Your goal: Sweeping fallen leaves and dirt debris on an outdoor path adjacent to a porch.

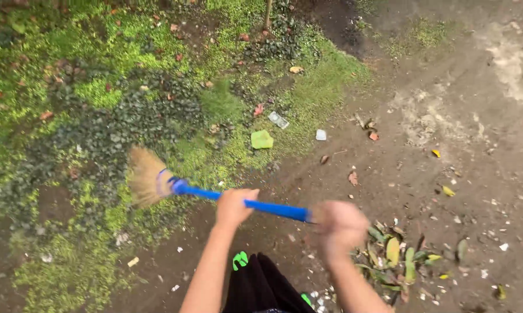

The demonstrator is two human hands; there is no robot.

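A broom with a blue handle and a tan straw head lies nearly level across the middle of the head view, its bristles over green moss at the left. My left hand grips the handle near its middle. My right hand, blurred by motion, is closed round the handle's end. A pile of green and yellow leaves lies on the dirt just right of my right hand.
Mossy ground cover fills the left and top. Bare dirt spreads to the right with scattered leaves and scraps. A green leaf and small bits of clear and white litter lie near the moss edge. My dark-clothed legs show at the bottom.
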